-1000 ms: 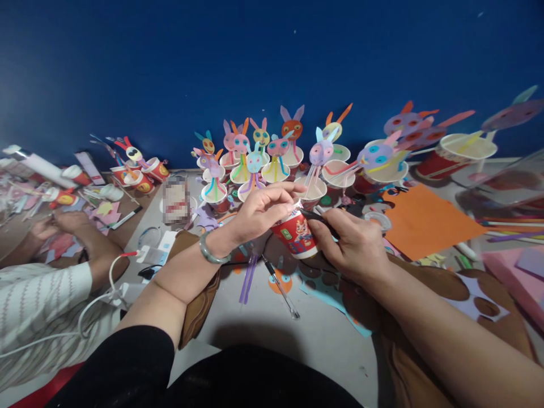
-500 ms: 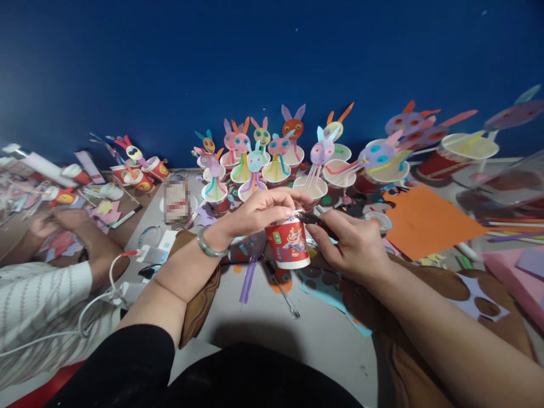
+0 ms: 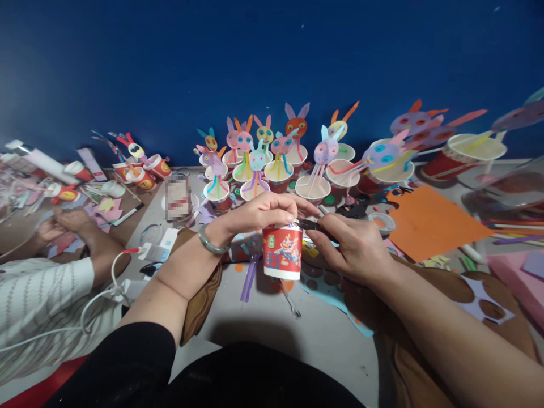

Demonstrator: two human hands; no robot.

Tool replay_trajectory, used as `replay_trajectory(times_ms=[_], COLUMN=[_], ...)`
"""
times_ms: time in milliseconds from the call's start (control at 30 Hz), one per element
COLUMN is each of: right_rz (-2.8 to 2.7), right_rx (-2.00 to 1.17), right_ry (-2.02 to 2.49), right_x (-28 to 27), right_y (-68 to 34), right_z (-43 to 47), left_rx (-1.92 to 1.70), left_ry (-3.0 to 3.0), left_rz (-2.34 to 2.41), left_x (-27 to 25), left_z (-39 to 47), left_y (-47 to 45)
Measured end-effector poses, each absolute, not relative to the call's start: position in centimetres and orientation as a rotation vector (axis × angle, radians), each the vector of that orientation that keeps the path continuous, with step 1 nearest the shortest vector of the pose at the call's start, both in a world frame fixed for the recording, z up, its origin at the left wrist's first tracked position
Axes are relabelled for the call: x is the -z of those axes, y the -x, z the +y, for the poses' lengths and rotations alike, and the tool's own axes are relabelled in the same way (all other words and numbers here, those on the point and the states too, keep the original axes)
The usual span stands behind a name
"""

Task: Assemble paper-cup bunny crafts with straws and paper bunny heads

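A red paper cup (image 3: 282, 253) with a printed cartoon figure and white base hangs upright above the table. My left hand (image 3: 272, 212) is closed on its top rim from above, a greenish bangle on the wrist. My right hand (image 3: 357, 241) grips a slim black tool (image 3: 313, 225) whose tip is at the cup's rim. My fingers partly hide the tool, so its exact kind does not show. Below the cup lie two purple drinking straws (image 3: 250, 277) and a clear pen (image 3: 293, 307).
Behind stand several paper cups (image 3: 313, 187) bearing paper rabbit heads on straws, against a blue wall (image 3: 238, 51). Orange paper (image 3: 433, 226) and a tape roll (image 3: 381, 222) lie right, beside cut blue paper (image 3: 334, 300). On the left are white cables (image 3: 85, 317) and another person's hands (image 3: 63, 224).
The cup has shifted slightly left and down and is turned a little more upright. Both hands keep their hold, with the tool's tip still at the rim.
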State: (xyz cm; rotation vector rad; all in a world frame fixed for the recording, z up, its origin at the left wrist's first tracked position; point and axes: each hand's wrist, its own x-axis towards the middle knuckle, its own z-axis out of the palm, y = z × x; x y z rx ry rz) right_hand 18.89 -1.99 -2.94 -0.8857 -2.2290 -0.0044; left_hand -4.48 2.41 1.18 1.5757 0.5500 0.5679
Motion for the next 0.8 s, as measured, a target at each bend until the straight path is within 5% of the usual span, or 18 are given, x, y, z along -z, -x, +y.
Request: replay_trajectory(times_ms=[800], right_rz=[-2.176], right_rx=[0.101], right_ry=[1.112], right_x=[3.35], right_y=[-18.38], right_z=[-2.48], left_rx=[-0.740], left_ry=[-1.723], left_rz=[0.623], left_x=[-0.68], left_z=[2.20], left_y=[4.28])
